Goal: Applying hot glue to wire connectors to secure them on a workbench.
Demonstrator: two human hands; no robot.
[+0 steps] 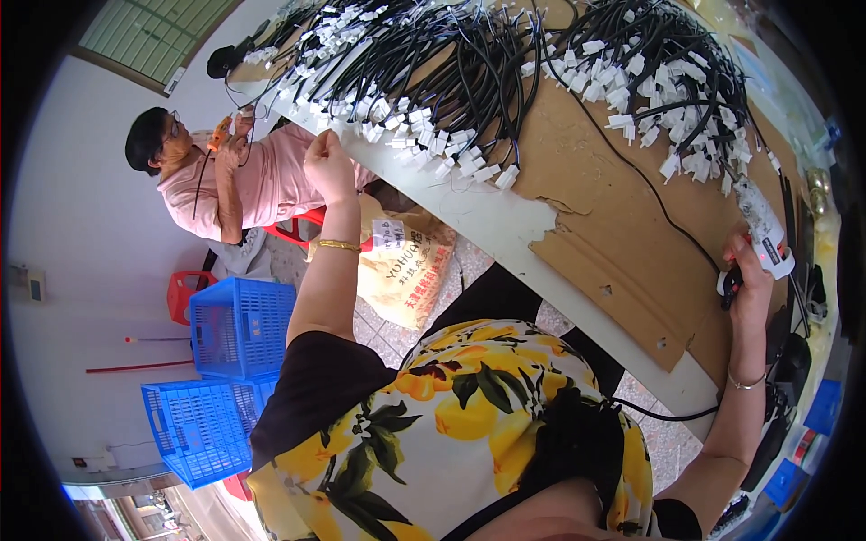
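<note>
My right hand [750,279] is wrapped around the handle of a white glue gun [774,248] at the right side of the table. The gun's barrel is stained and points toward the far pile of cables. My left hand [329,164] is raised at the table's left edge with its fingers curled together; what they hold, if anything, is hidden. Just beyond it lie black cables with white plug connectors [424,126], heaped along the edge. A second heap of black cables with white connectors [686,149] lies near the glue gun's tip.
Brown cardboard [622,279] covers much of the white table [505,225], and a black cord [645,180] crosses it. Another person [244,171] in pink sits at the left, holding an orange tool [219,133]. A printed sack [406,266] and blue crates [239,329] stand on the floor.
</note>
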